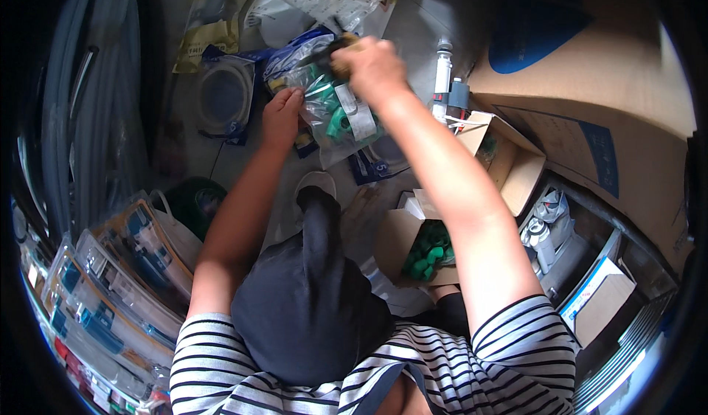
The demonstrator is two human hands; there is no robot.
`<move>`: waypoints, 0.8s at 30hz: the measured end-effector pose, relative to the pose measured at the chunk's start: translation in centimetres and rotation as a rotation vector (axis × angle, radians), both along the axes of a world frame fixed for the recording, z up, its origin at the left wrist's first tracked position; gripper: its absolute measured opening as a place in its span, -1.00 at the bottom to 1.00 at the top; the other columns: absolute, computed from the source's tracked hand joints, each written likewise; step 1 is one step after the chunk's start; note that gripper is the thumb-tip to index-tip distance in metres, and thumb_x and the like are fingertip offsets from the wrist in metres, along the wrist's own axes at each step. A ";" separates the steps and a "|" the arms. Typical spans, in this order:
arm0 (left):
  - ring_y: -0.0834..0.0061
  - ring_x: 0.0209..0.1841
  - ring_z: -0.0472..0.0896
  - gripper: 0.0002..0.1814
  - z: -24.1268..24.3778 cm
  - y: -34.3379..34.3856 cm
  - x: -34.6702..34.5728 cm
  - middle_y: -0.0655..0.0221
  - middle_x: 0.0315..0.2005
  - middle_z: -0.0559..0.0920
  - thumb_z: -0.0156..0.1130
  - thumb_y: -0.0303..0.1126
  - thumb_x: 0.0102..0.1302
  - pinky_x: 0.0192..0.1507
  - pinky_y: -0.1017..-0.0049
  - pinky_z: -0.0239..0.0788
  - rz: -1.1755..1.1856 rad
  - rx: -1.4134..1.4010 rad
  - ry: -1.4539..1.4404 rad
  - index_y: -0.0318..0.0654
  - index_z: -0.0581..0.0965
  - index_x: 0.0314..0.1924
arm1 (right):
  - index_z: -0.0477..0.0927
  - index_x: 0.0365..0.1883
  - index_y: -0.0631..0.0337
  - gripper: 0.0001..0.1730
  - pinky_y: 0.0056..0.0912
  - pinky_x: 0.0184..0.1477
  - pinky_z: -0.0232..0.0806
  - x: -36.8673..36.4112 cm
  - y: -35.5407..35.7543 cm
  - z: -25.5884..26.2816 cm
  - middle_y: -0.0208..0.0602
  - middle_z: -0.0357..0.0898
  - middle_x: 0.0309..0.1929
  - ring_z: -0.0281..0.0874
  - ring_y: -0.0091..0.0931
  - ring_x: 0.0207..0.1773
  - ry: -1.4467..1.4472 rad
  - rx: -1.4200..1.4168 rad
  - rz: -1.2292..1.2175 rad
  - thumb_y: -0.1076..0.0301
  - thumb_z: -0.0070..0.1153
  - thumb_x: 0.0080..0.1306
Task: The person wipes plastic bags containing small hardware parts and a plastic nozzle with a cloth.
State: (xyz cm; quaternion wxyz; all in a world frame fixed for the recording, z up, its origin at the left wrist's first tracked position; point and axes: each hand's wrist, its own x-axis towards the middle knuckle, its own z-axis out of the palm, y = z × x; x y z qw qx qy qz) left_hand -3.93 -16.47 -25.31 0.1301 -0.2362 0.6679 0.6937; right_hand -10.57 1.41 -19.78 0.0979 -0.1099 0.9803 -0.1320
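Note:
My left hand [283, 117] pinches the left edge of a clear plastic bag [337, 148] that holds green plastic pipe fittings [338, 123] and a white label. Over the bag's upper end, my right hand [371, 66] grips a blurred brown and dark thing [344, 55] that I cannot identify. Behind the bag lies a blue and clear plastic package [298, 50]. Nearer to me, an open cardboard box [395, 243] holds more green fittings [428, 254].
Coiled hose in a package [224, 94] lies left on the tiled floor. White toilet tank valves [442, 74] and an open carton [522, 166] are at the right, beside large cardboard boxes [558, 105]. Grey pipes [99, 110] and packaged goods [127, 271] line the left.

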 end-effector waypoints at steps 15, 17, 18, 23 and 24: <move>0.66 -0.50 0.51 -0.75 -0.8 0.0 0.5 0.43 -0.49 0.62 0.12 -0.30 0.31 -0.44 0.52 0.34 -0.002 -0.150 0.024 -0.32 0.62 -0.20 | 0.66 -0.10 -0.32 -0.64 -0.16 0.02 0.44 -2.9 -1.1 0.8 -0.23 0.49 -0.05 0.46 -0.21 0.04 -0.160 0.173 0.047 0.39 0.10 0.18; 0.68 -0.46 0.52 -0.76 -2.0 0.8 0.6 0.47 -0.48 0.61 0.12 -0.31 0.31 -0.41 0.57 0.33 0.038 -0.124 0.155 -0.33 0.61 -0.19 | 0.68 -0.13 -0.32 -0.73 -0.11 0.07 0.41 -4.5 5.0 -0.6 -0.25 0.47 0.01 0.41 -0.21 0.15 -0.138 0.425 -0.052 0.26 0.07 0.24; 0.69 -0.45 0.52 -0.76 -2.7 0.1 0.9 0.46 -0.48 0.61 0.12 -0.31 0.31 -0.40 0.57 0.34 0.033 -0.108 0.138 -0.33 0.61 -0.19 | 0.66 -0.08 -0.29 -0.60 -0.17 0.10 0.39 -4.5 6.0 0.5 -0.21 0.47 0.04 0.46 -0.25 0.09 -0.173 0.403 -0.132 0.39 0.12 0.13; 0.67 -0.41 0.53 -0.75 -2.4 0.2 0.8 0.40 -0.47 0.62 0.12 -0.31 0.32 -0.35 0.56 0.35 0.008 -0.151 0.101 -0.33 0.60 -0.17 | 0.64 -0.06 -0.11 -0.50 -0.19 0.05 0.38 -1.8 2.1 0.9 -0.11 0.55 -0.18 0.43 -0.21 0.06 0.201 -0.171 -0.056 0.54 0.00 0.02; 0.65 -0.41 0.54 -0.75 -2.9 0.2 0.9 0.38 -0.47 0.62 0.11 -0.31 0.32 -0.35 0.55 0.35 0.021 -0.155 0.148 -0.32 0.60 -0.16 | 0.62 -0.05 -0.13 -0.50 -0.19 0.00 0.39 -0.2 -0.9 0.0 -0.13 0.54 -0.16 0.44 -0.23 0.04 0.061 -0.189 -0.014 0.54 0.01 0.03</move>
